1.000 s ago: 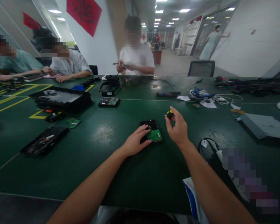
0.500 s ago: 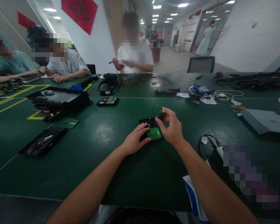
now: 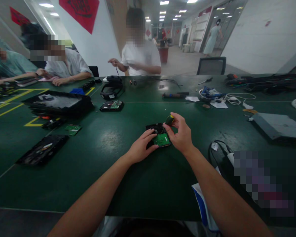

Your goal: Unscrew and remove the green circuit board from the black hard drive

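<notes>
A black hard drive with a green circuit board [image 3: 162, 140] lies on the green table in front of me. My left hand [image 3: 143, 147] steadies it from the left, fingers reaching over its top and thumb at its near edge. In my right hand [image 3: 180, 133] is a screwdriver [image 3: 169, 119] with a dark green and yellow handle, pinched between thumb and fingers. The screwdriver stands tilted over the drive, its thin shaft pointing down at the board side. Where exactly the tip meets the drive is hard to make out.
Another hard drive [image 3: 111, 105] lies farther back, left of centre. To the left are a black tray [image 3: 58, 103], a loose circuit board [image 3: 73, 129] and a black casing [image 3: 43, 149]. A grey metal box [image 3: 278, 126] and cables [image 3: 219, 144] lie right. People sit or stand across the table.
My hands, the screwdriver and the drive keep the same arrangement, while the whole view shifts slightly. Across the table, the raised hand of a person in white has moved a little left.
</notes>
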`<control>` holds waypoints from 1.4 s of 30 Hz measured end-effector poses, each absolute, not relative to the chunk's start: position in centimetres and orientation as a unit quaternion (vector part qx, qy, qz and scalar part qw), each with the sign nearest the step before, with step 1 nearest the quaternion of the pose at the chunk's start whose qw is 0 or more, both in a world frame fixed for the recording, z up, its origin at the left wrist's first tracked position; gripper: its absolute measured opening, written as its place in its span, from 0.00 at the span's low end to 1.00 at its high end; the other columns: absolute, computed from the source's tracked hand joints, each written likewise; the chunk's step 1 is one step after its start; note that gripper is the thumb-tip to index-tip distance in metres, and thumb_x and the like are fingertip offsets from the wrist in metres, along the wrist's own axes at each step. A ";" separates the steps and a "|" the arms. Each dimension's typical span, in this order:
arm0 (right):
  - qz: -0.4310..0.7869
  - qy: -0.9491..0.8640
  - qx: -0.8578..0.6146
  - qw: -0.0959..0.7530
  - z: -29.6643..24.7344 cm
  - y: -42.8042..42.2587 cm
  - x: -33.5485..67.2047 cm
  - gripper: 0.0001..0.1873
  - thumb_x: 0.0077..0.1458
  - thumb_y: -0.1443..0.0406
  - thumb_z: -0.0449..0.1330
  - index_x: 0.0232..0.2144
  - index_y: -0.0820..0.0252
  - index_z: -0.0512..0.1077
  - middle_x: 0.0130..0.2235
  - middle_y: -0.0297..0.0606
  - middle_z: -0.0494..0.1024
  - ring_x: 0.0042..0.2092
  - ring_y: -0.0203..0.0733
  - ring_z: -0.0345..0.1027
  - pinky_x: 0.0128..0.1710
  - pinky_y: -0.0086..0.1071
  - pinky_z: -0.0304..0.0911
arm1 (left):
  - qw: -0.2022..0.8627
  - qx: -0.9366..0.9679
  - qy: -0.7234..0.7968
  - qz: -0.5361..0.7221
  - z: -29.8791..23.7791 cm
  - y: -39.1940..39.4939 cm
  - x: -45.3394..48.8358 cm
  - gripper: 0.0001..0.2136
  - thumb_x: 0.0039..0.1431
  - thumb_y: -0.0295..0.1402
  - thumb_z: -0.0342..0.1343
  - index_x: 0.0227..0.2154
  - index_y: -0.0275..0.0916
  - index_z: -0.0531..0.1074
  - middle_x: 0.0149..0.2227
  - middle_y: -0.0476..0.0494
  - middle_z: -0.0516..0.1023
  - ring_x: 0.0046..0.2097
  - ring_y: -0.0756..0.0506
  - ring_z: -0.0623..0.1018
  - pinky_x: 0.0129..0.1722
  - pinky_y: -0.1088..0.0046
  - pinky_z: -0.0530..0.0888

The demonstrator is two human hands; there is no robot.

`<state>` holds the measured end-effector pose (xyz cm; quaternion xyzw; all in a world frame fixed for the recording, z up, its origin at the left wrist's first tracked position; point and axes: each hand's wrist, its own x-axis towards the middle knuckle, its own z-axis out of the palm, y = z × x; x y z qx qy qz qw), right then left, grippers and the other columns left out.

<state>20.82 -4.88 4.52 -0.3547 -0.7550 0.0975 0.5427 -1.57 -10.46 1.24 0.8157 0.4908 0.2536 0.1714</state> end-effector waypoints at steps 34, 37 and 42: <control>0.080 -0.765 -0.353 0.533 4.3 -5.1 20.4 0.29 0.64 0.60 0.62 0.65 0.50 0.61 0.59 0.46 0.74 0.49 0.50 0.78 0.47 0.48 0.79 | 0.168 0.817 0.491 0.253 1.2 -10.5 -1.6 0.27 0.67 0.45 0.56 0.65 0.43 0.65 0.72 0.39 0.59 0.73 0.38 0.58 0.72 0.53 0.60; 0.081 -0.767 -0.351 0.530 4.4 -5.2 20.4 0.30 0.65 0.60 0.62 0.66 0.49 0.60 0.59 0.46 0.74 0.49 0.51 0.78 0.48 0.48 0.79 | 0.167 0.817 0.491 0.254 1.3 -10.6 -1.5 0.27 0.67 0.44 0.56 0.65 0.43 0.65 0.72 0.40 0.59 0.73 0.39 0.58 0.71 0.53 0.60; 0.083 -0.767 -0.352 0.531 4.4 -5.3 20.4 0.30 0.65 0.60 0.62 0.66 0.48 0.60 0.59 0.46 0.74 0.50 0.51 0.77 0.48 0.49 0.79 | 0.171 0.815 0.491 0.256 1.5 -10.7 -1.5 0.27 0.67 0.45 0.56 0.65 0.42 0.65 0.72 0.39 0.59 0.73 0.38 0.58 0.71 0.53 0.60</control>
